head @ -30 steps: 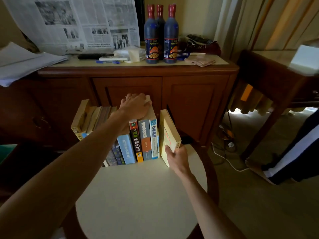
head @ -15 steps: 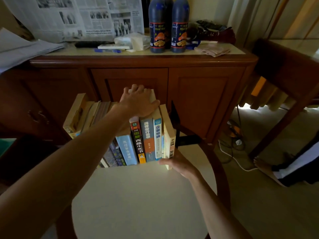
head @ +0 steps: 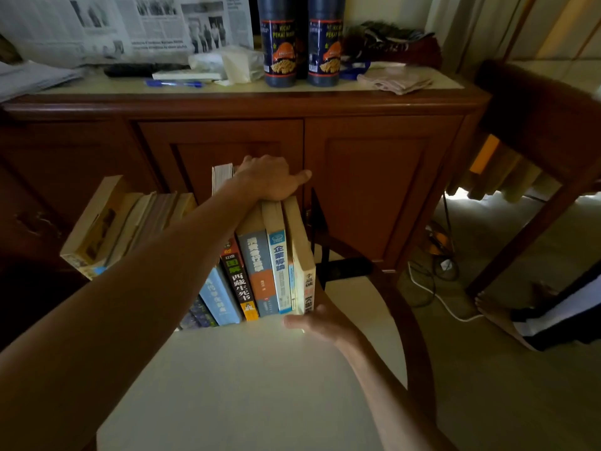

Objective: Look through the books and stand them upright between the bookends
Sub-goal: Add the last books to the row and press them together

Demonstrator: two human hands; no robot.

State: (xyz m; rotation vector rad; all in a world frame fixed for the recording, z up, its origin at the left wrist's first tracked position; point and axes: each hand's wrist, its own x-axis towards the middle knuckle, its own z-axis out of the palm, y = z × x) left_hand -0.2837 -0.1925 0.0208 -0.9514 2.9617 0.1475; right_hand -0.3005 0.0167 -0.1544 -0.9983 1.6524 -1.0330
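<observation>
A row of books (head: 260,271) stands spine-out on a round cream-topped table (head: 247,385). My left hand (head: 270,180) lies flat on the top edges of the right-hand books, thumb stretched out. At the row's right end stands a cream book (head: 305,265). My right hand (head: 320,323) touches its lower spine and bottom corner, fingers curved under it. A black bookend (head: 320,222) rises just right of that book, its foot (head: 344,268) lying on the table. Several books (head: 107,229) at the left lean outward. My left forearm hides the middle of the row.
Behind the table is a wooden cabinet (head: 374,177) with two dark sauce bottles (head: 279,43), a newspaper (head: 130,24), a blue pen (head: 172,83) and a cloth (head: 396,80). A dark chair (head: 536,131) stands at right, white cable (head: 435,297) on the floor, and another person's foot (head: 497,314).
The cream book, tilted away from the row a second ago, now stands upright against it. My right hand slid down to its base. My left hand shifted right along the book tops.
</observation>
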